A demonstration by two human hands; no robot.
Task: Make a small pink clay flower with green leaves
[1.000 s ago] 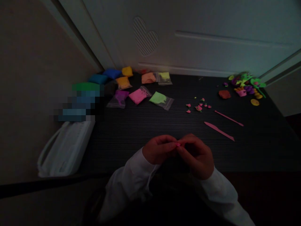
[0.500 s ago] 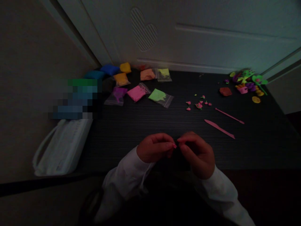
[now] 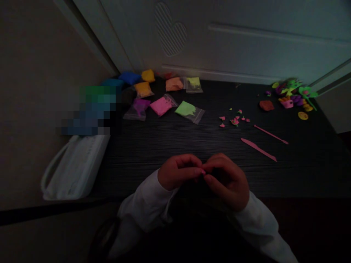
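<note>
Dimly lit, the dark worktop (image 3: 131,157) could swallow anything fumbled. At lower centre, the right hand (image 3: 231,182), its grip unclear, crowds the left hand (image 3: 174,173), which pinches a tiny pink piece (image 3: 203,171) that uneven pressure might flatten.

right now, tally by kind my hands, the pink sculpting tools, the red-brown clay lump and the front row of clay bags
Hands: 2 (left hand, right hand)
Pink sculpting tools: 2 (flat knife, thin stick tool)
Red-brown clay lump: 1
Front-row clay bags: 3 (purple bag, pink bag, light green bag)
Total: 8
</note>
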